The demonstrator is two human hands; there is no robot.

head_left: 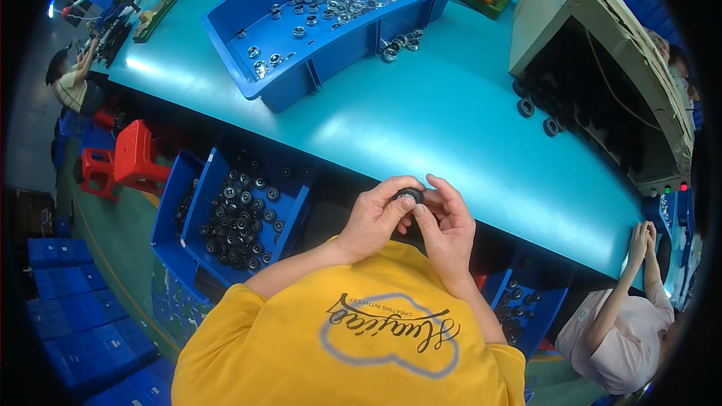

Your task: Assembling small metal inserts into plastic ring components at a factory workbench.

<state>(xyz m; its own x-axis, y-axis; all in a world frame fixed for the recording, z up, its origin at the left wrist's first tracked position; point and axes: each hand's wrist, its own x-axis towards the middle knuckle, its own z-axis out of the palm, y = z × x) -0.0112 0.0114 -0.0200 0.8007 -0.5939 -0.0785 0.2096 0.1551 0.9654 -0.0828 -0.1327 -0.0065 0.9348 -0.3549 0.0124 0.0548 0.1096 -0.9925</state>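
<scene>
A small wheel [410, 194], with a black ring around a shiny centre, is held up in front of my chest, near the table's front edge. My left hand [376, 214] grips it from the left with thumb and fingers. From the other side my right hand [450, 227] pinches it, thumb against the lower rim and fingers curled behind. The fingers partly hide the wheel. Beyond my hands, a large blue tray [282, 90] on the table carries many shiny round hubs [331, 1]. A few more hubs [398, 45] lie beside its right side.
Black rings [551, 127] spill from a beige box-like housing [560, 7] at the right. Blue bins of black wheels [241, 214] stand below the table edge at my left, another bin [553, 308] at my right. Co-workers sit at both ends; red stools [139, 154] stand left.
</scene>
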